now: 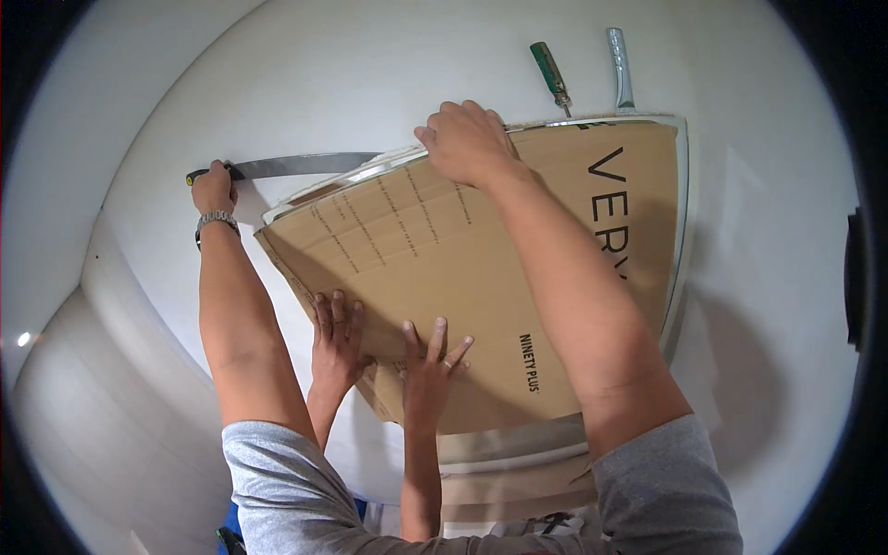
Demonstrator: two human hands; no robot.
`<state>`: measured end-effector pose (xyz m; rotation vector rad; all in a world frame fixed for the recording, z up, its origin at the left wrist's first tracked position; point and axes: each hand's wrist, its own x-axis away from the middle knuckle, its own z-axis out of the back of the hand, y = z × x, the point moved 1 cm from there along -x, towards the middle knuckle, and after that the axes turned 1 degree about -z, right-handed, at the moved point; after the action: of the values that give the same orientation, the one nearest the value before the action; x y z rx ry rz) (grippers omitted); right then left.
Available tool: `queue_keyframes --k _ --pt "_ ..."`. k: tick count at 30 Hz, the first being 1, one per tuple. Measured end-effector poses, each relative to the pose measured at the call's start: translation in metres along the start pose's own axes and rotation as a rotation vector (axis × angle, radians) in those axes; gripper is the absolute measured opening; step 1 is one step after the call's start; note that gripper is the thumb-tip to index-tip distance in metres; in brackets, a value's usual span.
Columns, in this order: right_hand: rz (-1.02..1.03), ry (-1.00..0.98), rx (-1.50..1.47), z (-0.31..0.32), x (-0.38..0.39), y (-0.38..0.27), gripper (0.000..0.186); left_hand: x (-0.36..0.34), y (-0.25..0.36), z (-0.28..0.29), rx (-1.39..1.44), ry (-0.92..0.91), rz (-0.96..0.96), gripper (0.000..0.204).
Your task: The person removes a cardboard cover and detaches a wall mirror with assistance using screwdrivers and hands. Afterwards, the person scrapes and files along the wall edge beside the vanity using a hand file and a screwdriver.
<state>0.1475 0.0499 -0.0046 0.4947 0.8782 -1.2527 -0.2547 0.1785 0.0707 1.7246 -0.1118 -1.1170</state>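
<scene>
A large brown cardboard sheet (499, 250) with printed dark lettering lies on a panel, whose pale, glossy edge (682, 185) shows along the top and right. My left hand (215, 190), with a metal-banded watch at the wrist, is closed on the black-and-yellow handle of a long flat-bladed tool (305, 166). Its blade reaches right to the panel's upper left edge; any teeth cannot be made out. My right hand (467, 143) curls its fingers over the top edge of the cardboard, where the fingertips are partly hidden. Another person's hands (338, 347) rest spread on the lower left of the sheet.
Beyond the top edge lie a green-handled screwdriver (548, 69), its tip by the panel, and a silvery tool handle (619, 69). A pale surface surrounds the panel. Brown and white material (518, 453) shows below the cardboard. A dark object (853, 277) sits at the far right.
</scene>
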Motion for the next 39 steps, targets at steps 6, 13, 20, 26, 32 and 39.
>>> queue_keyframes --k 6,13,20,26,32,39 --pt "0.031 -0.005 0.005 0.004 0.001 -0.013 0.039 0.012 -0.013 0.028 0.274 0.015 0.096 0.025" --pt "0.032 0.038 0.010 -0.001 -0.002 -0.010 0.036 0.023 -0.024 0.027 0.396 -0.004 0.177 0.022" --pt "0.034 0.023 0.013 0.004 -0.002 -0.017 0.037 0.017 -0.031 0.041 0.342 -0.084 0.120 0.023" --pt "0.023 -0.010 0.018 0.004 -0.001 -0.010 0.037 0.035 -0.035 0.027 0.418 -0.008 0.146 0.025" --pt "0.025 0.002 -0.016 0.005 -0.001 -0.012 0.037 0.024 -0.045 0.034 0.436 -0.005 0.121 0.025" --pt "0.027 -0.009 -0.019 0.003 -0.001 -0.004 0.038 0.043 -0.039 0.019 0.465 0.041 0.139 0.024"
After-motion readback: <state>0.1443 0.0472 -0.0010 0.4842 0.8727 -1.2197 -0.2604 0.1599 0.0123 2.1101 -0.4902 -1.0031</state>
